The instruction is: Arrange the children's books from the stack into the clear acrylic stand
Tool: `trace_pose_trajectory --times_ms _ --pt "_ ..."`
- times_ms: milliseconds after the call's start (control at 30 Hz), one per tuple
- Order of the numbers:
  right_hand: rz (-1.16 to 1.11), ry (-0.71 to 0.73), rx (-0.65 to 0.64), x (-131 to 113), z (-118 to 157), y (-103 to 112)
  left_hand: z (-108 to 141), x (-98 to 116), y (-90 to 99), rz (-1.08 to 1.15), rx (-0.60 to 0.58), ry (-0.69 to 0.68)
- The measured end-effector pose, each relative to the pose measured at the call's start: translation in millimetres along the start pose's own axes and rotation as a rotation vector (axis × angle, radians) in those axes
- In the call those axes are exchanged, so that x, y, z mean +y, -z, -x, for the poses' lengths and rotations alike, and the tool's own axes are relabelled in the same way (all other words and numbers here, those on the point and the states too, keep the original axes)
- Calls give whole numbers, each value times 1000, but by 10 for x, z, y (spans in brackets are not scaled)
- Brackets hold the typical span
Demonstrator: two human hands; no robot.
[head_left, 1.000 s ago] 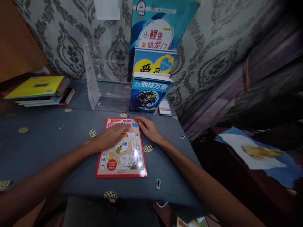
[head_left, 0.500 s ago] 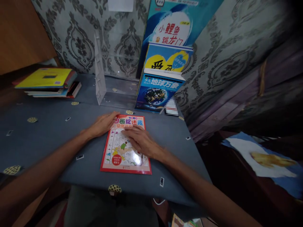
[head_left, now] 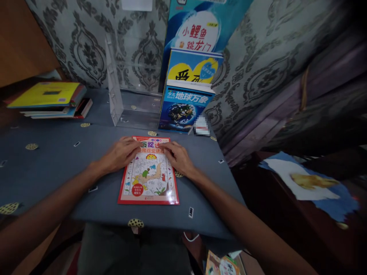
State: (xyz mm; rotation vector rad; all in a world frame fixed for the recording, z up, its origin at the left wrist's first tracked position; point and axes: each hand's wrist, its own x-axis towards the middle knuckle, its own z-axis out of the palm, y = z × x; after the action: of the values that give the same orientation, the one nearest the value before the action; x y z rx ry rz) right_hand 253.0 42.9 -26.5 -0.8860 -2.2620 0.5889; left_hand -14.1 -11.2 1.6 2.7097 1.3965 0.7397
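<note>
A red-bordered picture book (head_left: 149, 179) lies flat on the cloth-covered table in front of me, its cover printed with Chinese characters and a busy cartoon drawing. My left hand (head_left: 123, 152) rests across the upper left edge of the book, fingers laid on the title. From the other side, my right hand (head_left: 178, 156) reaches over the upper right edge with its fingertips on the cover. Both hands are open, and their fingers hide part of the title. The lower cover is uncovered.
Behind the book stands a clear plastic rack (head_left: 114, 91), with a blue earth book (head_left: 182, 110) and other books upright in its right side. A stack of books (head_left: 48, 95) lies at the far left. Right of the table, blue and white cloths (head_left: 304, 179) lie on a dark surface.
My right hand has moved from the middle of the cover up to its upper right edge, uncovering the drawing. My left hand has shifted its fingers further onto the title. The view has moved slightly.
</note>
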Motion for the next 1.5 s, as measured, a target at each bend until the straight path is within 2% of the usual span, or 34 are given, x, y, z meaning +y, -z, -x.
trace_pose_trajectory --times_ms 100,233,433,533,633,833,1233,1400,1500 --pt "-34 -9 -1 15 -6 13 32 79 11 86 -21 -72" --pt "-71 -22 -4 26 -9 23 31 99 -20 81 -28 -44" --pt "-109 -19 0 37 -19 33 -169 333 -88 118 -151 -197" --pt "-121 -20 -1 33 -28 45 -277 459 -146 123 -193 -242" --pt "-121 -26 2 30 -35 52 -305 487 -205 129 -234 -259" --pt "-119 -28 -15 43 -35 48 -204 495 -217 221 -262 -215" --pt "-108 -56 -21 44 -31 36 -29 1044 -47 328 -468 -351" --pt "-98 -56 -26 50 -28 34 83 1129 6 360 -470 -380" --pt "-62 -45 -32 37 -22 53 151 1077 11 354 -410 -341"
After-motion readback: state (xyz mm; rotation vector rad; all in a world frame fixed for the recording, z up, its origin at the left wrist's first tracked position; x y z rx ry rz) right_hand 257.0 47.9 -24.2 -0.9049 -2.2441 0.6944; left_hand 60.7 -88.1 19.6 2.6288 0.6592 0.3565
